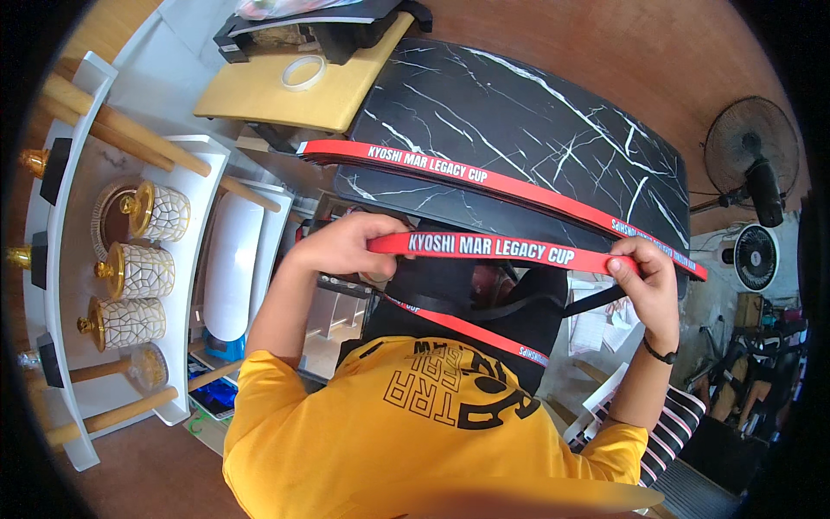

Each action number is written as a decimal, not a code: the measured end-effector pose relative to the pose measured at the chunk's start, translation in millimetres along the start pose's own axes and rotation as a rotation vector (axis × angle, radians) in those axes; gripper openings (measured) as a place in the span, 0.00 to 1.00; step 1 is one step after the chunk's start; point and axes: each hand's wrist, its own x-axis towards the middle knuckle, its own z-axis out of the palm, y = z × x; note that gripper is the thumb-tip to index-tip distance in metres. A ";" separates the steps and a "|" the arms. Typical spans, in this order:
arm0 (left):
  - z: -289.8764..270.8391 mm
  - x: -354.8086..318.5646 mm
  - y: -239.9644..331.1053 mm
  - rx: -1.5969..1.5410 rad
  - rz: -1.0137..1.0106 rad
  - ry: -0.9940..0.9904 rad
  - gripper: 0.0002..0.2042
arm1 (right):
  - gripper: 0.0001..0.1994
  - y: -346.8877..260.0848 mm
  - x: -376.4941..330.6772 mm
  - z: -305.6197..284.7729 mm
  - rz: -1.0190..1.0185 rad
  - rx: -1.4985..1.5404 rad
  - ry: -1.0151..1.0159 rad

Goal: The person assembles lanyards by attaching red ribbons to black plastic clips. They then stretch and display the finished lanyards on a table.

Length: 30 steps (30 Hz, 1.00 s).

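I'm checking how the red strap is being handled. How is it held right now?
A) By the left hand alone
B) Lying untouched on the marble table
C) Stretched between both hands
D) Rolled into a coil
C: the left hand and right hand each grip an end of the red strap, pulled flat between them.

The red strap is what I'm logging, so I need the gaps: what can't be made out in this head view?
- Left hand: the fingertips curl behind the red strap, so the grip is hidden.
- Right hand: the strap end is pinched out of sight.
- Strap's lower run: it passes behind the black bag.
- Second red strap on the marble table: far end blurred near the rim.
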 end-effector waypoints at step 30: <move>-169.9 -22.3 -59.5 -0.197 -0.050 1.030 0.11 | 0.15 -5.3 49.7 -105.2 0.004 -0.703 0.419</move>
